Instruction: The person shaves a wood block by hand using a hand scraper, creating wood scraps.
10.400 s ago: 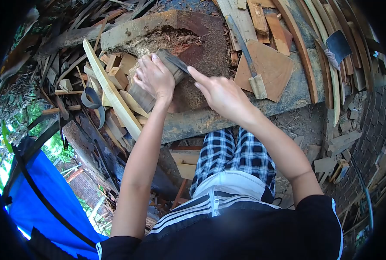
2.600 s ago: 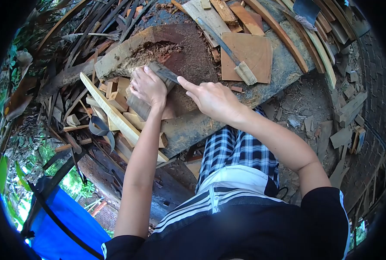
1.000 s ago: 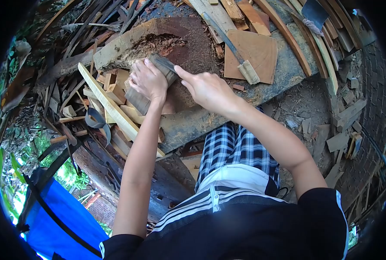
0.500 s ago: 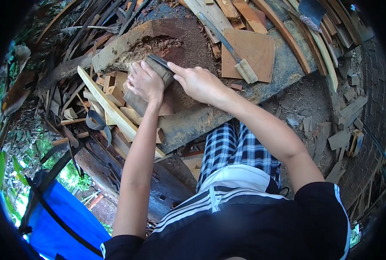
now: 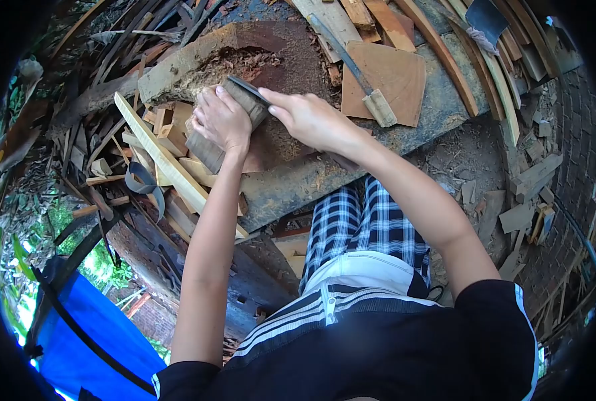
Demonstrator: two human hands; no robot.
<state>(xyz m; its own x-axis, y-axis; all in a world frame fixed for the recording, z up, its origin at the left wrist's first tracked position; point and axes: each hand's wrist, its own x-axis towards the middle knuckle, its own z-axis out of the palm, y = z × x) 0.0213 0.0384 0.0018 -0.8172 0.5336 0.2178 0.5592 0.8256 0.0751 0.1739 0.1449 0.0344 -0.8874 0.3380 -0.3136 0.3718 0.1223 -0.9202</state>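
My left hand [image 5: 223, 119] is closed over a squared wooden block [image 5: 207, 152], its fingers wrapped across the top. The block lies tilted on a low, dusty wooden work surface [image 5: 298, 190]. Along the block's upper right edge rests a dark, flat-bladed tool [image 5: 243, 85]. My right hand [image 5: 311, 120] grips this tool, thumb and forefinger stretched toward the blade; most of its handle is hidden under the hand. Right of my right hand, a long grey-bladed tool with a wooden handle [image 5: 379, 109] lies across a thin brown board [image 5: 405, 83].
Sawdust and a thick, rough-edged timber slab [image 5: 197, 57] lie beyond the block. A pale wooden strip [image 5: 157, 157] and offcuts crowd the left, beside a curled grey band [image 5: 144, 184]. Long curved wood strips [image 5: 438, 53] stand at right. A blue sheet [image 5: 90, 327] hangs lower left.
The view has shifted slightly. My right hand and the bladed tool have moved a little forward along the block's edge, while my left hand keeps its hold on the block.
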